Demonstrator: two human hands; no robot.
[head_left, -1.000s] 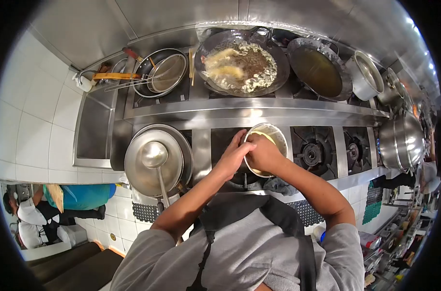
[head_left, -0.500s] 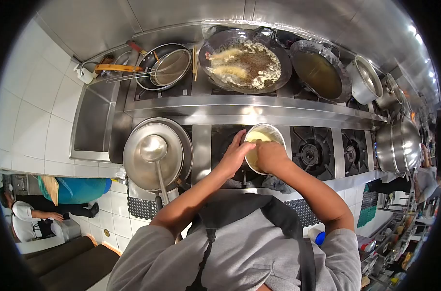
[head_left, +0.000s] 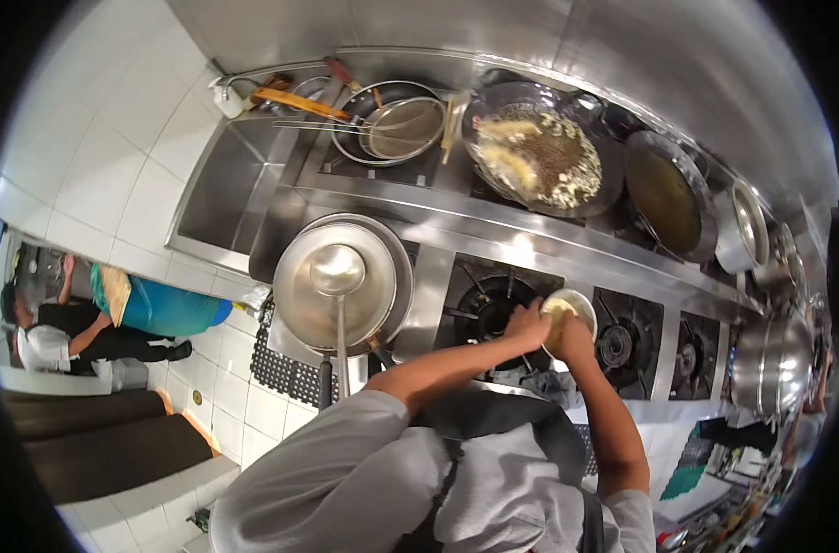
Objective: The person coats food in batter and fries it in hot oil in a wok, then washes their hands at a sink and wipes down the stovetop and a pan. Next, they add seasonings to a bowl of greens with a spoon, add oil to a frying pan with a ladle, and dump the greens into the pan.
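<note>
A white tub point(head_left: 581, 302) with pale yellow batter inside stands over the front burners. My left hand point(head_left: 528, 325) grips its left rim. My right hand point(head_left: 572, 334) reaches into the tub with its fingers down in the batter, so what they hold is hidden. Beyond, on the raised back row, a wok point(head_left: 608, 189) of bubbling oil holds two long battered pieces point(head_left: 507, 168) at its left and loose bits of fried batter at its right.
At the left front, a ladle point(head_left: 337, 269) lies on a metal lid over a pan. Behind are a strainer point(head_left: 406, 127), chopsticks point(head_left: 449, 129) and a sink point(head_left: 226, 189). An oil pan point(head_left: 664, 198) and pots point(head_left: 772, 364) stand right. A co-worker point(head_left: 51, 341) is far left.
The view has turned and shifted, so the stove looks tilted and the wok lies further right. My left hand stays at the tub's rim and my right hand stays inside it.
</note>
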